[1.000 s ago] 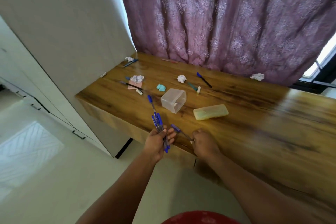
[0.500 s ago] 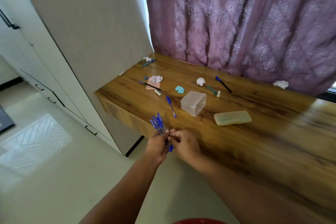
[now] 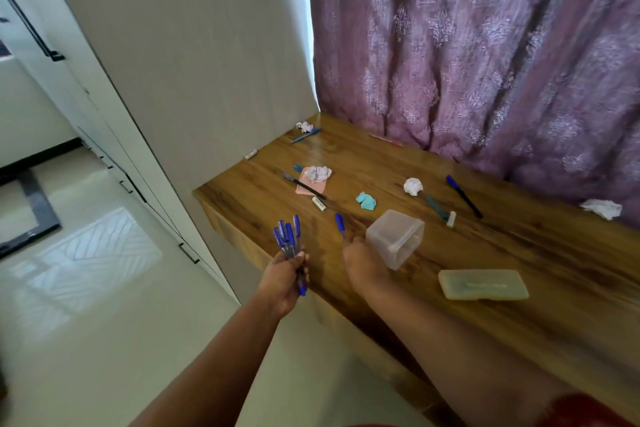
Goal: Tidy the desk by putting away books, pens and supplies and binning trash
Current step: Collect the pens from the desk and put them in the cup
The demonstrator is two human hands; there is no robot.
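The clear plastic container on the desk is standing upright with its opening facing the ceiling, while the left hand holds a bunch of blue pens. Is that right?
Not quite. The head view shows the clear plastic container lying tipped on its side on the desk, its opening facing the near edge, not the ceiling. The rest holds: the left hand grips a bunch of blue pens.
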